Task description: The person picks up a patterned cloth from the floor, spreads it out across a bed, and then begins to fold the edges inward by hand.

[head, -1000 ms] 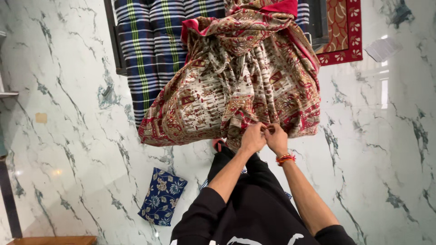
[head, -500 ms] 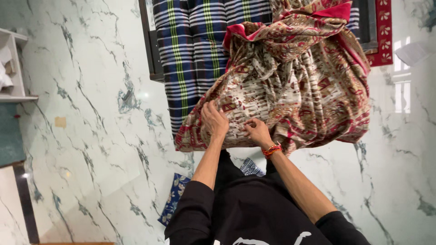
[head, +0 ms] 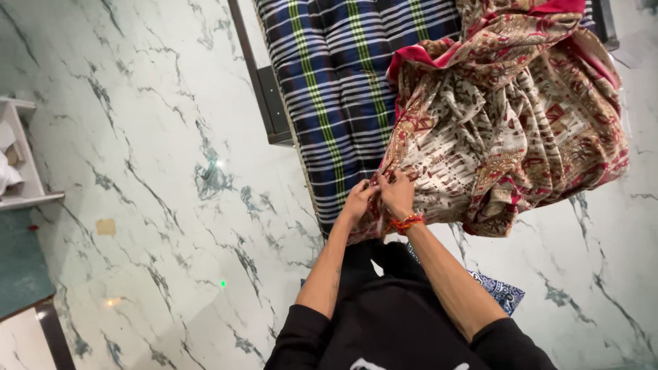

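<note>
Left hand (head: 358, 203) and right hand (head: 396, 194) both pinch lower corner of patterned cloth (head: 507, 123), at 6 o'clock of its bunched mass on checked mattress (head: 343, 82). Risk: thin pinch slips, corner drops onto marble floor (head: 151, 192).

Your patterned sheet (head: 507, 130): top cut by the upper frame edge. Checked mattress (head: 343, 89): right part hidden under the sheet. Blue floral cloth (head: 497, 291): mostly behind your right forearm. Fingertips of your left hand (head: 358, 203) and right hand (head: 396, 195): buried in fabric.

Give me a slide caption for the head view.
Both hands, left hand and right hand, pinch a patterned bedsheet edge.
</note>
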